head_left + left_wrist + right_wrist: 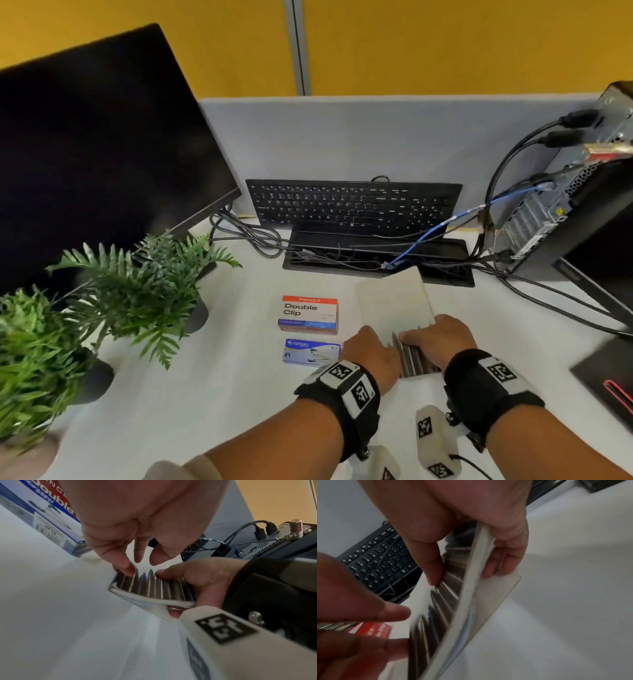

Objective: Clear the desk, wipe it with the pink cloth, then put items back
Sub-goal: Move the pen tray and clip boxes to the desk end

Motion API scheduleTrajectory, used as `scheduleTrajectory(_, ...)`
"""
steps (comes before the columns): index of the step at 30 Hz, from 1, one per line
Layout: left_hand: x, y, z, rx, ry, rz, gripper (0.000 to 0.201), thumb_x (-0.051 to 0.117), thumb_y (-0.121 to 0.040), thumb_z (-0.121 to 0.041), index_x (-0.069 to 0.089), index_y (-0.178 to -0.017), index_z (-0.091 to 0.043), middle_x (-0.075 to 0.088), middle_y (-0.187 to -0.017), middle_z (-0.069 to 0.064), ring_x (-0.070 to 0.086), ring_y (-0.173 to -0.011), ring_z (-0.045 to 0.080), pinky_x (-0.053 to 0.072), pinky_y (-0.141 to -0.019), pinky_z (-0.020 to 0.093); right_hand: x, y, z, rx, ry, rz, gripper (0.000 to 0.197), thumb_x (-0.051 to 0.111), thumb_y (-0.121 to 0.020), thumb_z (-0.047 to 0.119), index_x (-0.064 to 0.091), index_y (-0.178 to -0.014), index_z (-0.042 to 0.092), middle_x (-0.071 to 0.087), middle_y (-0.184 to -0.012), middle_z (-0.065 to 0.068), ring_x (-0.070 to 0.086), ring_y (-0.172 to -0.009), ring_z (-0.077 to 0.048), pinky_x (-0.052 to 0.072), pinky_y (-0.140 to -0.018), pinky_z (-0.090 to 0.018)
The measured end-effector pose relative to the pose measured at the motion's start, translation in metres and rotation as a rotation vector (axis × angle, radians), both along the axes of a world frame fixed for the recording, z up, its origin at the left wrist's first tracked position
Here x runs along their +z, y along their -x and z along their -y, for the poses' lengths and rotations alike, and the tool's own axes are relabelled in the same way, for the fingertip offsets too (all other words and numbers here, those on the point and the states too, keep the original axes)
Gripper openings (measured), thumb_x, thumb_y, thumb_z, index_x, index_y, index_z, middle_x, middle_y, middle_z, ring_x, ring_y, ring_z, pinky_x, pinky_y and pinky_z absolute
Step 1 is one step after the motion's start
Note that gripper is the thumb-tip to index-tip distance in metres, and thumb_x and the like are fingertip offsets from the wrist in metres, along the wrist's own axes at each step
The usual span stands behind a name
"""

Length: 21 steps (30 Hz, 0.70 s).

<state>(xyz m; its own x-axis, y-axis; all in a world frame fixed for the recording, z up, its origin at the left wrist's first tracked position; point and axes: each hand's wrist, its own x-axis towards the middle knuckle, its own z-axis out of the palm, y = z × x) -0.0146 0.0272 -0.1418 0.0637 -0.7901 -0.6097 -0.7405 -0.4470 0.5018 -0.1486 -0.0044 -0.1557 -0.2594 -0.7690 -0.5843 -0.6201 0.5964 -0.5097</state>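
Observation:
A thin booklet with a glossy dark striped cover and pale pages lies tilted above the white desk, in front of the keyboard. My right hand grips its near right edge. In the right wrist view the thumb lies on the booklet's cover and the fingers curl underneath. My left hand touches the booklet's left edge with straight fingertips. No pink cloth shows in any view.
A Double Clip box and a Kangaro box sit left of my hands. Behind are a black keyboard, a cable tray, a monitor, two potted plants and a computer tower with cables.

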Motion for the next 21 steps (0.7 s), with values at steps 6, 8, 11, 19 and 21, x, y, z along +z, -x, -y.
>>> scheduleTrajectory(6, 0.003, -0.004, 0.001, 0.141, -0.103, -0.090, 0.053, 0.049, -0.089, -0.037, 0.040, -0.132, -0.007, 0.055, -0.130, 0.013, 0.057, -0.115, 0.030, 0.049, -0.096, 0.037, 0.002, 0.004, -0.012, 0.022, 0.064, -0.074, 0.035, 0.079, -0.070, 0.037, 0.057, -0.091, 0.019, 0.066, -0.090, -0.005, 0.063, -0.084, -0.025, 0.055, -0.081, -0.043)
scheduleTrajectory(8, 0.002, -0.005, 0.001, 0.148, -0.128, -0.101, 0.050, 0.048, -0.089, -0.038, 0.044, -0.126, -0.006, 0.058, -0.122, 0.013, 0.058, -0.108, 0.029, 0.049, -0.091, 0.035, 0.006, 0.006, -0.013, -0.017, 0.094, 0.053, 0.026, 0.080, -0.072, 0.024, 0.058, -0.085, 0.017, 0.067, -0.085, -0.004, 0.064, -0.079, -0.025, 0.056, -0.081, -0.044)
scheduleTrajectory(11, 0.003, -0.005, -0.001, 0.117, -0.116, -0.139, 0.037, 0.047, -0.091, -0.036, 0.050, -0.113, -0.005, 0.053, -0.102, 0.011, 0.053, -0.092, 0.026, 0.048, -0.085, 0.034, 0.010, 0.010, -0.015, -0.043, 0.124, 0.168, 0.025, 0.081, -0.072, 0.016, 0.060, -0.084, 0.020, 0.070, -0.085, -0.006, 0.068, -0.081, -0.028, 0.056, -0.082, -0.049)
scheduleTrajectory(19, 0.005, 0.012, 0.001, 0.102, -0.110, -0.269, 0.047, 0.051, -0.073, -0.053, 0.064, -0.084, -0.009, 0.066, -0.088, 0.014, 0.063, -0.080, 0.031, 0.053, -0.076, 0.035, 0.028, 0.018, -0.026, -0.121, 0.190, 0.451, 0.025, 0.075, -0.075, 0.001, 0.064, -0.088, 0.020, 0.071, -0.091, -0.013, 0.068, -0.083, -0.033, 0.055, -0.068, -0.038)
scheduleTrajectory(21, 0.008, 0.016, 0.001, 0.153, -0.097, -0.218, 0.067, 0.052, -0.062, -0.064, 0.059, -0.104, -0.013, 0.061, -0.108, 0.011, 0.062, -0.097, 0.031, 0.052, -0.084, 0.038, 0.031, 0.017, -0.027, -0.133, 0.207, 0.512, 0.028, 0.074, -0.076, 0.000, 0.064, -0.087, 0.023, 0.070, -0.093, -0.012, 0.067, -0.086, -0.033, 0.054, -0.071, -0.038)
